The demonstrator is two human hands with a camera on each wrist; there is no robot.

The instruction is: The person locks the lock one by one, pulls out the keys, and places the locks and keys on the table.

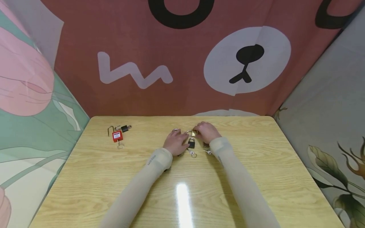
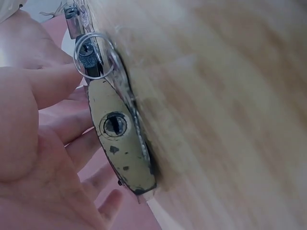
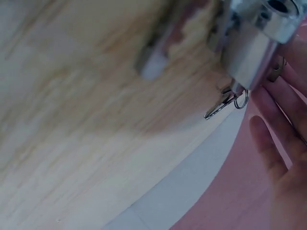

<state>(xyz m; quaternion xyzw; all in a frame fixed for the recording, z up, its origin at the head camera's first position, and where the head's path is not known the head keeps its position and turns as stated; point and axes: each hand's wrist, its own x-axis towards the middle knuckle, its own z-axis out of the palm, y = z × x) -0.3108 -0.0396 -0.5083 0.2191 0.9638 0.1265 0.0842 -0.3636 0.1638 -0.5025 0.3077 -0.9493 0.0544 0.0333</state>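
Wood-grain tabletop [image 1: 71,183]: just beyond the black padlock [image 1: 191,143], the right hand [image 1: 207,131] pinches a brass padlock [image 1: 195,133] — placing it, seemingly; left of that landmark, the left hand [image 1: 176,143] spreads loosely — a careful release probably comes next.

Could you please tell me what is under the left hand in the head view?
A metal shackle shows past the left hand, which covers what lies below. The left wrist view reveals the keyhole end of a padlock beside it; most of its body is hidden.
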